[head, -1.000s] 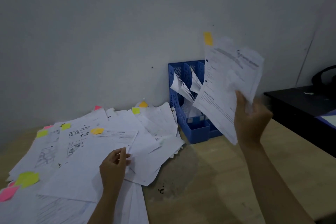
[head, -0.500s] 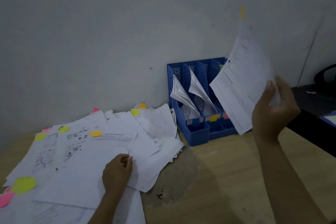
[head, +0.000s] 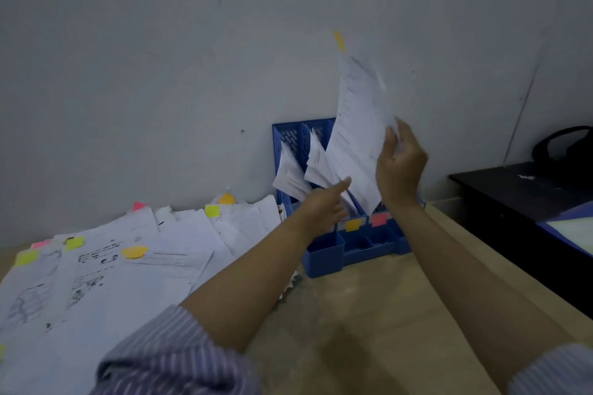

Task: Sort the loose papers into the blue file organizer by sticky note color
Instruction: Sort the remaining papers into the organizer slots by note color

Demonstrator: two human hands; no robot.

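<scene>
Papers (head: 359,138) with an orange sticky note (head: 339,40) at the top corner are up in your right hand (head: 401,167); your fingers and thumb curl round the right edge of the sheets, which stand nearly upright over the blue file organizer (head: 353,244), their lower corner dipping down toward its middle slots. Your left hand (head: 324,207) reaches across in front of the organizer with the index finger stretched out straight, its tip right at the papers already leaning in the slots; whether it actually touches them you can't tell from here, and it isn't holding anything. The organizer stands against the wall (head: 160,74) at the back of the wooden table (head: 369,330); an orange tab (head: 352,225) and a pink tab (head: 379,219) are stuck on its front dividers, and two bunches of sheets already lean out of the left slots. Left of it, the loose pile (head: 128,266) spreads over the table, with yellow, orange and pink notes poking out along its far edge. Off to the right there's a dark desk (head: 529,199) with a black bag (head: 568,147) on it.
</scene>
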